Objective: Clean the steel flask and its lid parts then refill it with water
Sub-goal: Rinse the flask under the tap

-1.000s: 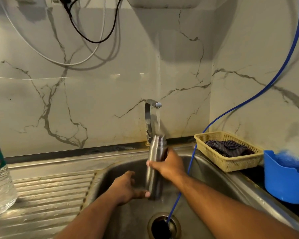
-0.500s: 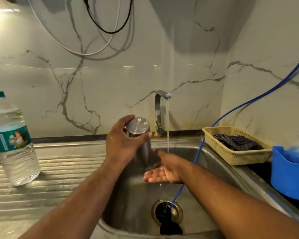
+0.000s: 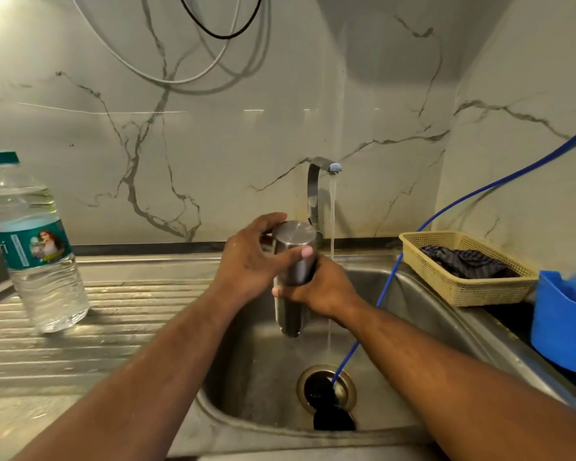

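Observation:
The steel flask (image 3: 293, 261) hangs upside down over the sink basin (image 3: 253, 377), its flat base up and its mouth pointing down. My left hand (image 3: 250, 261) grips its upper part, thumb across the front. My right hand (image 3: 323, 287) wraps round the flask's middle from the right side. The tap (image 3: 316, 184) behind runs a thin stream of water just right of the flask. No lid parts are visible.
A clear plastic water bottle (image 3: 34, 247) stands on the ribbed drainboard at left. A yellow basket (image 3: 463, 271) with dark cloth and a blue tub (image 3: 566, 321) sit at right. A blue hose (image 3: 393, 287) runs down into the drain (image 3: 326, 390).
The flask went from upright under the tap in my right hand to upside down in my left. My right hand, open under the stream half a second ago, now grips the flask's middle.

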The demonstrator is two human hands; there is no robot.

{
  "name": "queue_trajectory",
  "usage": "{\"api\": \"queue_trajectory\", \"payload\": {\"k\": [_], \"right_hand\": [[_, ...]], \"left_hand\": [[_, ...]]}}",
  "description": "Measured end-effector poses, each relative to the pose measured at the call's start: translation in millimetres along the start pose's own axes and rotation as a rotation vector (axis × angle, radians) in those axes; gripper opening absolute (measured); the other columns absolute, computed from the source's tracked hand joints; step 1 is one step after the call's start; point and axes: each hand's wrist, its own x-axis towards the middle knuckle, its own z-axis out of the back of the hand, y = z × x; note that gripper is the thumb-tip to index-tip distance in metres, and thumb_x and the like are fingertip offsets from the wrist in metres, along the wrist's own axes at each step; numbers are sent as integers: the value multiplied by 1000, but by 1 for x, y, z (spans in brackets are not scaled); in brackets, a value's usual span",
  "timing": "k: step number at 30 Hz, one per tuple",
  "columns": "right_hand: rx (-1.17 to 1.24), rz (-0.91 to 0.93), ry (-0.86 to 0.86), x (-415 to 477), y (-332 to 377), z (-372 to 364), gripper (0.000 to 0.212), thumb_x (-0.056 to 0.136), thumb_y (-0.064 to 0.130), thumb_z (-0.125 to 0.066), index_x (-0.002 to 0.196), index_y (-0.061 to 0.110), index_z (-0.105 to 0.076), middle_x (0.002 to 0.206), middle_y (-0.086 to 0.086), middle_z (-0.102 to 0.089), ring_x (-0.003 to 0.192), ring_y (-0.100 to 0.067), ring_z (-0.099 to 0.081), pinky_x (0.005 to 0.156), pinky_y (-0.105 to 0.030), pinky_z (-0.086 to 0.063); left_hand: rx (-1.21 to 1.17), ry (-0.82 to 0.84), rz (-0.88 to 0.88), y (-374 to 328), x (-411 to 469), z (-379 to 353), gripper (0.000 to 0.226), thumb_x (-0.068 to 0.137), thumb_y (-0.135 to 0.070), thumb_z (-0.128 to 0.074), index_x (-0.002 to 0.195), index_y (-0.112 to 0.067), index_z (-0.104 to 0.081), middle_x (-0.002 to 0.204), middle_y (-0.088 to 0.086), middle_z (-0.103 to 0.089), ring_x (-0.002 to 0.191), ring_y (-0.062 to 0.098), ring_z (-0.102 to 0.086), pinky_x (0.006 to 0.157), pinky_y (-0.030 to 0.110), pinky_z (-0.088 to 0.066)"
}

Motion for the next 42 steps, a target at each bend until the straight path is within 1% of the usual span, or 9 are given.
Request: {"api": "queue_trajectory", "payload": {"k": [6, 10, 19, 21, 23, 26, 31, 37, 42], "right_hand": [[94, 140, -278, 4, 26, 13, 67, 66, 46, -92, 122, 26, -62, 115, 5, -72, 98, -11, -69, 84, -35, -62], [-150, -69, 52, -9, -3, -12, 59, 72, 34, -91, 123, 25, -62, 116, 3, -70, 103, -14, -67, 89, -34, -59], [-45, -1, -100, -15, 22, -7, 52, 73, 40, -90, 116, 29, -62, 97, 10, -67, 90, -11, -69, 66, -27, -62], [38, 94, -250, -12, 35, 2, 52, 72, 44, -89, 111, 31, -58, 94, 16, -65, 86, -4, -67, 67, -26, -61], [0, 44, -210, -21, 31, -6, 52, 71, 43, -90, 112, 28, -62, 96, 13, -68, 81, -3, -67, 60, -21, -58], [-136, -66, 3, -30, 17, -26, 58, 73, 39, -90, 121, 23, -62, 91, 12, -63, 82, -9, -67, 58, -23, -58], [-68, -22, -79, -28, 24, -24, 63, 73, 46, -89, 123, 29, -56, 99, 12, -63, 89, -11, -66, 68, -36, -65], [33, 94, -195, -24, 38, -2, 61, 72, 49, -87, 119, 36, -50, 100, 16, -62, 93, -8, -66, 83, -35, -62], [-184, -78, -23, -27, 11, -14, 63, 70, 45, -90, 123, 30, -59, 111, 4, -69, 87, -6, -63, 77, -29, -60]], "left_hand": [[-156, -14, 196, 24, -1, 36, 76, 82, -83, -51, 137, -30, -53, 126, -3, -68, 109, 13, -66, 97, 43, -53], [106, 14, 257, 69, -26, 40, 33, 102, -31, -57, 134, -25, -59, 120, 2, -70, 108, 21, -65, 88, 34, -49], [210, 192, 253, 92, -23, 47, 44, 94, 2, -53, 133, -16, -61, 125, 1, -66, 117, 21, -60, 97, 27, -46], [223, 198, 257, 91, -20, 50, 51, 90, 8, -51, 134, -16, -61, 128, 0, -65, 120, 22, -58, 95, 28, -47], [214, 187, 274, 90, -22, 55, 55, 88, 13, -50, 133, -17, -62, 128, 0, -65, 121, 22, -58, 87, 27, -49], [196, 170, 270, 85, -31, 62, 54, 86, 15, -49, 126, -17, -65, 123, 2, -67, 120, 21, -61, 95, 30, -52], [216, 222, 226, 75, -34, 63, 49, 87, 9, -54, 129, -16, -65, 124, 0, -67, 114, 15, -58, 99, 24, -44], [209, 270, 223, 82, -31, 64, 45, 89, 2, -60, 127, -22, -63, 123, -4, -65, 118, 16, -58, 103, 28, -46], [213, 349, 173, 85, -37, 65, 47, 88, -6, -69, 127, -31, -60, 124, -10, -63, 117, 11, -56, 92, 21, -43]]}}
